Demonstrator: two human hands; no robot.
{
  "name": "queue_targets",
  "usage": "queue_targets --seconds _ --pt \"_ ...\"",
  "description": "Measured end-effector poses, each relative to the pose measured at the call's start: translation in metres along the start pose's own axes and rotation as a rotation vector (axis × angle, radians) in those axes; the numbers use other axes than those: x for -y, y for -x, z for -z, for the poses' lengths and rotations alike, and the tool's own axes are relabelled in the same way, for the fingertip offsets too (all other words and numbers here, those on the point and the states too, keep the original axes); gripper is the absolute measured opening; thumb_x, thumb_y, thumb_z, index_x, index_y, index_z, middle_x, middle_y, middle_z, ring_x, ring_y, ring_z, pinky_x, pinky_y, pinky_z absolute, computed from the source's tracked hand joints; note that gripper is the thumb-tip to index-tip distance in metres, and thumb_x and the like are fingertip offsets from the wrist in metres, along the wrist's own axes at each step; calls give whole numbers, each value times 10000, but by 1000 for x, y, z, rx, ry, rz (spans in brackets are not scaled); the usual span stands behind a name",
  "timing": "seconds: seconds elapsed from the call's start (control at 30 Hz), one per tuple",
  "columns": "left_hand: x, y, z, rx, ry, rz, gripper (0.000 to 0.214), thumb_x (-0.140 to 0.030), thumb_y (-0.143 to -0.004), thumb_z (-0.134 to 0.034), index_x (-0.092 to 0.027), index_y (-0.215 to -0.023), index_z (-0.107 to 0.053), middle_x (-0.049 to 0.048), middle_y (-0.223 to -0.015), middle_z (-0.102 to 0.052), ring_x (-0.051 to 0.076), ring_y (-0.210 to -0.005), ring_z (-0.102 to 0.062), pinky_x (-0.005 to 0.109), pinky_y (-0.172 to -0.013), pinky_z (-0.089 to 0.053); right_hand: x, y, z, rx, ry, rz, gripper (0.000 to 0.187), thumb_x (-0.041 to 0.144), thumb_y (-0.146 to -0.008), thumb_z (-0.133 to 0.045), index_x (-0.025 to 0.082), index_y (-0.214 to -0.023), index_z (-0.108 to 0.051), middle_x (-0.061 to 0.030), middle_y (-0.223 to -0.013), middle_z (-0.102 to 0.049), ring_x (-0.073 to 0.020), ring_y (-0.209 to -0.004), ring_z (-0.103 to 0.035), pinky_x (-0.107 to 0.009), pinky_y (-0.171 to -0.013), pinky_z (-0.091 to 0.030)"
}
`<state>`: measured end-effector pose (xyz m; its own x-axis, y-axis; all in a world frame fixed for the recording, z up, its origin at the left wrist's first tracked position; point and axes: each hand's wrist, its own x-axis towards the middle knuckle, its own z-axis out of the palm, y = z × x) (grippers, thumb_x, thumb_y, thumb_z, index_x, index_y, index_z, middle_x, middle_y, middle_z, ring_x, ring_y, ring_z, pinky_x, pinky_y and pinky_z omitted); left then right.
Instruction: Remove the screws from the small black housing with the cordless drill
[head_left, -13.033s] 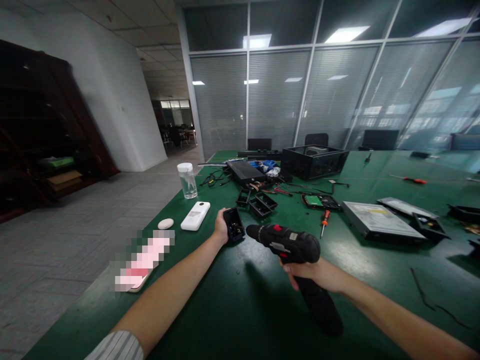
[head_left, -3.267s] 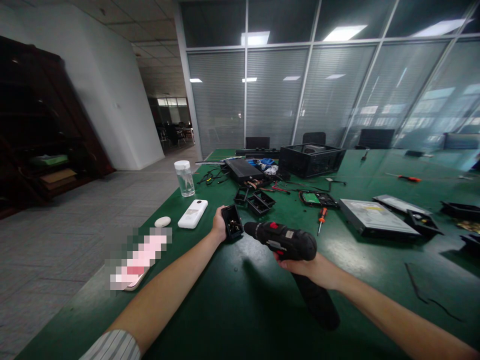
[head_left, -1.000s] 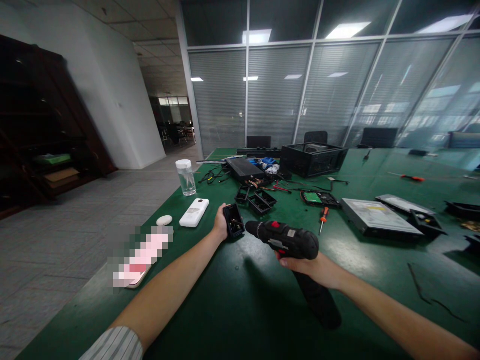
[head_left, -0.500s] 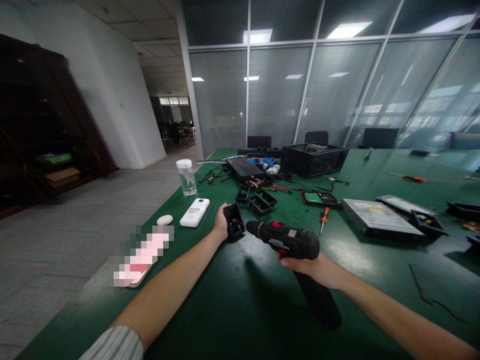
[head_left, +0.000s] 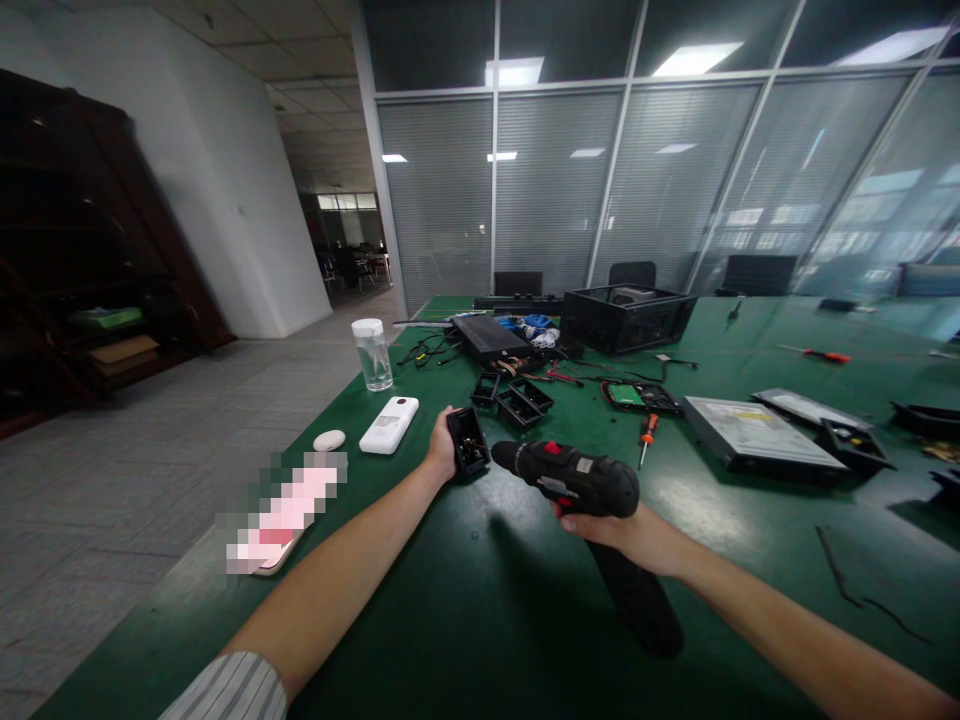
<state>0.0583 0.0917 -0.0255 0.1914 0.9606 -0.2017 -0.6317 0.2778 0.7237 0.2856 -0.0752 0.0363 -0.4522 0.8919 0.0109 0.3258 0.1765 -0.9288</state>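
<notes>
My left hand [head_left: 444, 447] is closed around the side of a small black open box [head_left: 469, 440], tilted up off the green table [head_left: 450, 590], with small brassy pieces inside. In my right hand [head_left: 622, 535] is a black cordless drill [head_left: 577, 480] with red buttons. Its chuck points left at the box's right edge; whether the two touch I cannot tell. Beyond the box, similar black boxes [head_left: 525, 402] lie on the table. An orange-handled screwdriver [head_left: 648, 435] rests right of them, near a green circuit board in a black frame [head_left: 637, 396].
On the left are a clear bottle [head_left: 374, 360], a white power bank [head_left: 389, 425], a white oval case [head_left: 329, 440] and a blurred-out phone [head_left: 289, 520]. A flat metal drive [head_left: 761, 435] lies right. Behind stand a black computer case [head_left: 628, 320] and cables [head_left: 427, 350].
</notes>
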Motion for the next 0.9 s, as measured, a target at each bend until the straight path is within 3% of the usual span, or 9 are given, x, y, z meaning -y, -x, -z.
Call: queue_targets --seconds 0.9 --pt "0 1 0 -4 -32 13 393 -520 -806 -419 -168 -752 -585 71 -610 -612 229 -548 -621 372 -539 -511 -3 -2 2 -32 -45 5 241 339 -758 -639 166 -920 -594 -31 -853 -582 -187 -812 -549 -326 -762 -466"
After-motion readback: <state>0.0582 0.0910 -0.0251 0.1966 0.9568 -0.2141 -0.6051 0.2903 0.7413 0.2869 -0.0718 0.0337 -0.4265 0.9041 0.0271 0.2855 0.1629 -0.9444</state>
